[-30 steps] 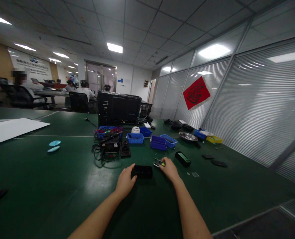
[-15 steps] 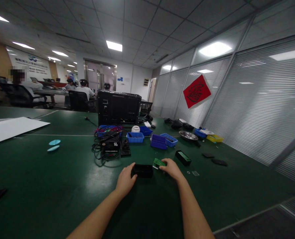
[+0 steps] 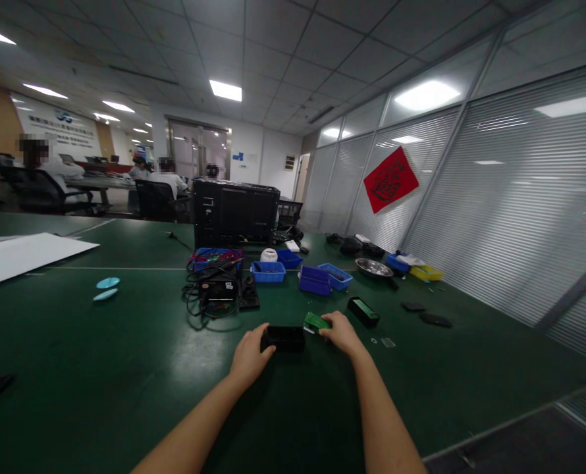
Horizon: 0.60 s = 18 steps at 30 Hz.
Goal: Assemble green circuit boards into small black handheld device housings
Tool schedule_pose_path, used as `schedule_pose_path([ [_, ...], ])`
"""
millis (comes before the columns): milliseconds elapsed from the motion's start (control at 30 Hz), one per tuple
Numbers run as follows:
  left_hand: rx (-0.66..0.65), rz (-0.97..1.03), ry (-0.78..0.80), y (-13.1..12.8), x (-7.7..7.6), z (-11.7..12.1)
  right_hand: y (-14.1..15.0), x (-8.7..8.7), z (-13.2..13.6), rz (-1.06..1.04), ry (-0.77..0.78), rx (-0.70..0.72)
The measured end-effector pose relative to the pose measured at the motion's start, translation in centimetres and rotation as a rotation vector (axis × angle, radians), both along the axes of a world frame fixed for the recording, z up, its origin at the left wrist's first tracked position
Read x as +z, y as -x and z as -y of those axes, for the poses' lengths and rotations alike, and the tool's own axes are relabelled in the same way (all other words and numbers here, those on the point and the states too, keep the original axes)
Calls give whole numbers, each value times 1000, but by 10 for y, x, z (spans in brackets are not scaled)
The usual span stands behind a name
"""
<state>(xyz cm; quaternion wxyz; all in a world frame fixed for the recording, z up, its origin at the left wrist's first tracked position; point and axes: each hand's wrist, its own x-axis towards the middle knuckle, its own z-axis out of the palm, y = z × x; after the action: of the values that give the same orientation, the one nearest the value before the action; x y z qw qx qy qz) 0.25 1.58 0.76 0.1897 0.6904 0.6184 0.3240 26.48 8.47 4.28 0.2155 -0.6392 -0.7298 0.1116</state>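
Pinching black case [image 3: 289, 340] in left hand [image 3: 249, 353], lower center, prolly steadying it; also pinching green board [image 3: 315, 321] in right hand [image 3: 342, 334].

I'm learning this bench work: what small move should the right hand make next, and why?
Probably bring the board left, over the box: the right hand holds the board just beside it, the left hand grips the box's left end, and another box nearby has a green panel in it.
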Motion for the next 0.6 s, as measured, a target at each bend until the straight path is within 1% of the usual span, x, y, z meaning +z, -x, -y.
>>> schedule_pose_path([
  [100,-1,4,1,0,0,1,10,5,1,-104,-153,-32],
  [167,-3,2,2,0,0,1,20,11,5,-248,-229,-4],
  [200,-3,-1,4,0,0,1,26,14,7,-337,-232,35],
  [267,-3,-8,6,0,0,1,38,20,14,-495,-197,156],
  [333,-2,-9,3,0,1,1,48,24,21,-573,-149,269],
  [433,3,1,-4,-1,2,1,56,26,29,-557,-91,366],
  [600,-3,8,-4,-2,3,2,62,26,32,-463,-52,433],
])
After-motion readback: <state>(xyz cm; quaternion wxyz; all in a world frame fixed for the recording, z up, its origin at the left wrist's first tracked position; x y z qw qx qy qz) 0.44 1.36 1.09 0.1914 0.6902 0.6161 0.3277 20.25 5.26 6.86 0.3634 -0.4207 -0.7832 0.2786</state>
